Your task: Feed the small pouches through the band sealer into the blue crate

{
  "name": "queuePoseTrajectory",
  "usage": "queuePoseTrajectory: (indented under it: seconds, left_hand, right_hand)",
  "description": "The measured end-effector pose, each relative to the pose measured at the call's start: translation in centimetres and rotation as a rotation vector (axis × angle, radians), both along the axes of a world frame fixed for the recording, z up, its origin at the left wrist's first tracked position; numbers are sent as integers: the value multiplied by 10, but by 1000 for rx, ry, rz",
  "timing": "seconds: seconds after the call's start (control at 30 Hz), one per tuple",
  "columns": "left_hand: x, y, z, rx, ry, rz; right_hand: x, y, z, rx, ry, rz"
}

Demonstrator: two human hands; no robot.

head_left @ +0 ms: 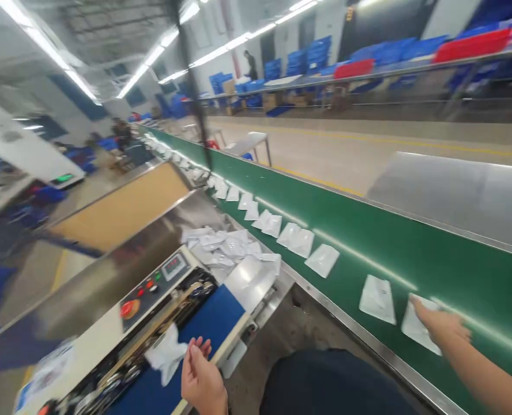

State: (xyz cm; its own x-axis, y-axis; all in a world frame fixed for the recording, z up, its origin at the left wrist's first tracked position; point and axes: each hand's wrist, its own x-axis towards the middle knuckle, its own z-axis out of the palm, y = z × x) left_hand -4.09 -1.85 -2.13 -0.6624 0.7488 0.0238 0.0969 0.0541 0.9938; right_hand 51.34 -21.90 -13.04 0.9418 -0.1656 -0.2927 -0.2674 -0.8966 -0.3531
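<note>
My left hand (202, 377) is over the blue belt (215, 320) of a bench machine. Its curled fingers meet the edge of a crumpled white pouch (167, 354), which sticks out toward the machine's metal rollers. My right hand (444, 328) reaches over the green conveyor belt (416, 248), fingers apart, touching or just above a flat white pouch (416, 331). Another white pouch (377, 300) lies to its left, and a line of similar pouches (301, 242) runs away along the near side of the belt. Motion blurs the right fingertips.
White pouches (224, 248) are heaped at the machine's far end, beside its control panel (154, 285) with a red button. A metal rail (346, 317) edges the conveyor. Beyond it stand a steel table (455, 190) and benches with blue bins (319, 55).
</note>
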Motion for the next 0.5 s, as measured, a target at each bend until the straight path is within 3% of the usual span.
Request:
queuePoseTrajectory:
  seconds: [0.1, 0.27, 0.37, 0.5]
  left_hand:
    - [60, 6, -2, -17, -59, -145]
    - [131, 12, 5, -35, -72, -332]
    - [154, 10, 6, -52, -57, -401]
    - [171, 0, 3, -113, -63, -475]
  right_hand:
    - [27, -40, -9, 169, 133, -121]
    - [34, -66, -29, 326, 41, -38]
    - [29, -61, -34, 374, 19, 6]
    - [15, -25, -30, 374, 129, 248]
